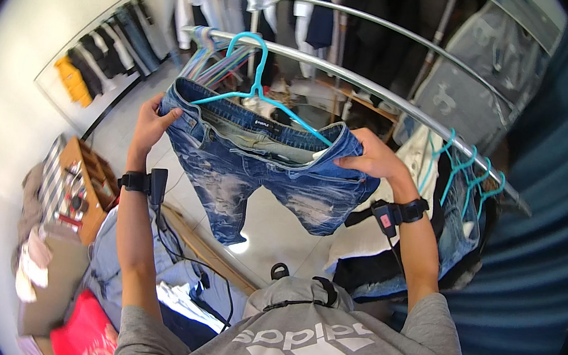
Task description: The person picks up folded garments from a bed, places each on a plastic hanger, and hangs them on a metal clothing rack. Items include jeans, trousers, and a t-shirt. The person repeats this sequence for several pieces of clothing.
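Distressed blue jeans (pixel 263 175) hang in front of me with the waistband spread wide. My left hand (pixel 155 122) grips one side of the waistband, thumb on the denim. The other side is in my right hand (pixel 371 156), fingers partly behind the fabric. A turquoise hanger (pixel 257 90) has its hook over the chrome clothes rail (pixel 350 74), and both its arms slope down inside the waistband. Just left of it, several pastel hangers (pixel 205 59) cluster at the rail's end.
To the right, trousers and jeans (pixel 455 214) hang from turquoise hangers (pixel 474 166). A blue curtain (pixel 535 251) stands beyond. Piled clothes (pixel 120 253) and a wooden organizer (pixel 95 181) lie at lower left. Farther back, clothes (pixel 310 10) hang on more racks.
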Motion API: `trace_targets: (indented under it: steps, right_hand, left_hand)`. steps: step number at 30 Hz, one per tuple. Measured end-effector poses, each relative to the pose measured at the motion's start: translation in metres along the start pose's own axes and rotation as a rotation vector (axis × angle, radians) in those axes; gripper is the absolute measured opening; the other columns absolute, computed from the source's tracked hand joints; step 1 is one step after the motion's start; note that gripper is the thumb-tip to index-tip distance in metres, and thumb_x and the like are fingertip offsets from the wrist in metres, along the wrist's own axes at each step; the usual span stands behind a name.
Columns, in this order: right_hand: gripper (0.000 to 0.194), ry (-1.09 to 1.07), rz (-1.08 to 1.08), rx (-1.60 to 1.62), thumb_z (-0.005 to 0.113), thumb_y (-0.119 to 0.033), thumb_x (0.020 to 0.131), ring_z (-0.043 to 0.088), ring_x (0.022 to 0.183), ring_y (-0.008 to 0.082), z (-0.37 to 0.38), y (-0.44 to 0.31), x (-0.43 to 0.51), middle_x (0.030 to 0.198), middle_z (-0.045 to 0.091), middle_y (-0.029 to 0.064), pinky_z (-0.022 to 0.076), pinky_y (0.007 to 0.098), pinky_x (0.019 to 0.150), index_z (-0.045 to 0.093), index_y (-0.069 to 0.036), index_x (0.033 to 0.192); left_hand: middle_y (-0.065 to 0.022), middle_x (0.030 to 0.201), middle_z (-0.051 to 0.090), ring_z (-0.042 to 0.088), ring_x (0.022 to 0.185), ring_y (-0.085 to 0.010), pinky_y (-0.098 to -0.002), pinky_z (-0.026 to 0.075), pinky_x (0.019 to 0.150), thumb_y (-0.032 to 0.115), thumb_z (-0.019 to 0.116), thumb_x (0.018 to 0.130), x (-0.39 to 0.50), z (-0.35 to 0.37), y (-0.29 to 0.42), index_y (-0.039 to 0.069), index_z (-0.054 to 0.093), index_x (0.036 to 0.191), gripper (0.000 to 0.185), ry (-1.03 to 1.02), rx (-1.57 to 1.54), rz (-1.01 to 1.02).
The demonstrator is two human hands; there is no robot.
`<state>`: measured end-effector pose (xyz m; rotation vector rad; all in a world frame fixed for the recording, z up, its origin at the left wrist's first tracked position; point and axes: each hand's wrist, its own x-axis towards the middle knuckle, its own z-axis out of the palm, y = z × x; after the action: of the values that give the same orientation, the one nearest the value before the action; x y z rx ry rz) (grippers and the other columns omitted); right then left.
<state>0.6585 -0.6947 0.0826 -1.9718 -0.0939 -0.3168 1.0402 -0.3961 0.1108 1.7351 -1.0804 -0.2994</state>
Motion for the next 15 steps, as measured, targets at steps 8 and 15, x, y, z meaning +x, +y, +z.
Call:
trace_targets:
  steps: [8,15]
  right_hand:
    - [0.017,0.461,0.239,0.141,0.073,-0.007,0.081,0.055,0.073,0.0069,0.022,0.051,-0.032,0.077,0.067,0.0023,0.0472,0.0275,0.07,0.067,0.006,0.092]
    - [0.021,0.751,0.424,0.081,0.071,-0.005,0.085,0.06,0.086,0.0087,0.038,0.062,-0.069,0.095,0.072,0.0045,0.0491,0.0272,0.08,0.069,0.007,0.103]
  left_hand:
    - [-0.0029,0.102,0.067,0.061,0.094,-0.0112,-0.0264,0.048,0.085,0.013,0.075,0.088,0.158,0.12,-0.093,0.002,0.059,0.124,0.041,-0.219,-0.084,0.12]
    - [-0.026,0.134,0.052,0.05,0.127,-0.0335,-0.0386,0.039,0.107,0.032,0.07,0.092,0.193,0.293,-0.105,-0.005,0.041,0.144,0.069,-0.211,0.009,0.303]
